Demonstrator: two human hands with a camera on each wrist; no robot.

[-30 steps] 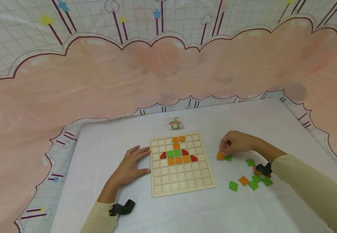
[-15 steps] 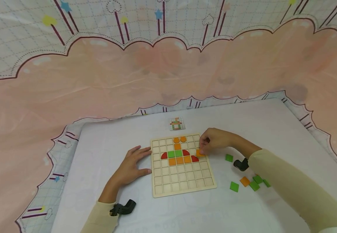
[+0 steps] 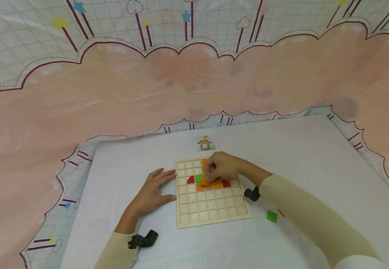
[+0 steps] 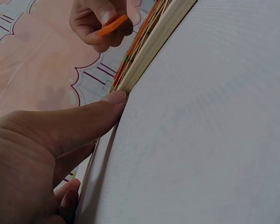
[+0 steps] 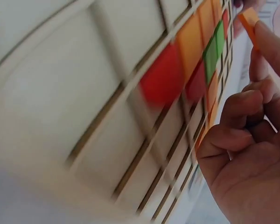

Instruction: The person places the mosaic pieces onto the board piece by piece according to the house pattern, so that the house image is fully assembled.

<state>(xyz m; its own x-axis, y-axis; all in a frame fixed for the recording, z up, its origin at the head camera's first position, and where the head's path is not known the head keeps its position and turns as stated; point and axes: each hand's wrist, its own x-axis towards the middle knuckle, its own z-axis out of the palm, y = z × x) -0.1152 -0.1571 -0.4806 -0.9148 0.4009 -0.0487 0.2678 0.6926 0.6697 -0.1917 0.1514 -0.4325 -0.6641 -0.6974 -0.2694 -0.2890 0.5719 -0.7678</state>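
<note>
A wooden grid board (image 3: 212,215) lies on the table with orange, green and red tiles set in its upper cells. My right hand (image 3: 224,165) is over the board and pinches an orange square tile (image 5: 249,19) between thumb and forefinger, held above the surface. Along the board's left edge rests my left hand (image 3: 151,191), fingers spread, the thumb (image 4: 84,123) touching the side of the frame. In the right wrist view a red quarter-round tile (image 5: 163,79) sits in its cell near green tiles (image 5: 213,52). The right hand covers some of the upper tiles in the head view.
Behind the board lies a small pattern card (image 3: 205,142). To the right are a loose green square tile (image 3: 271,216) and part of an orange tile (image 3: 281,212); the right sleeve (image 3: 302,209) crosses beside them. Patterned cloth (image 3: 194,82) hangs behind the white table.
My right hand has picked up an orange tile from the table's right side and carried it left over the board. The left hand has stayed at the board's edge.
</note>
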